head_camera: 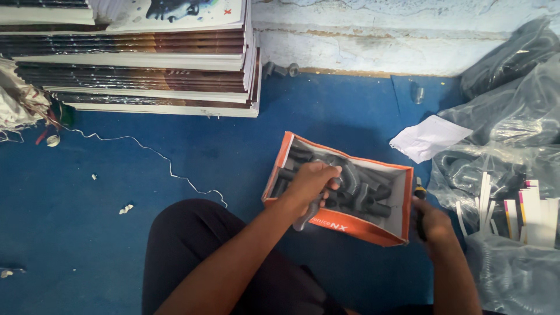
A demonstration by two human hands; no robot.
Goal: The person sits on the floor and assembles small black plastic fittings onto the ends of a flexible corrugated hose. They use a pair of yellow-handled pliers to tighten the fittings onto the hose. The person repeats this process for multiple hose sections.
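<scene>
Orange box (pixel 340 222), one, holds black pipes; left hand (pixel 307 185) grips one grey piece, right hand (pixel 430 224) a screwdriver (pixel 419 195).

Far up and left of the fingers, a tall stack of printed sheets (pixel 140 58) stands against the pale wall (pixel 373 41). A thin white string (pixel 157 156) trails across the blue floor (pixel 76 233) left of the fingers, with small paper scraps (pixel 125 208) nearby. Up and right of the fingers lies a crumpled white paper (pixel 429 137). Further right, clear plastic bags (pixel 513 128) hold dark hoses, and white card strips (pixel 528 210) stand among them.
</scene>
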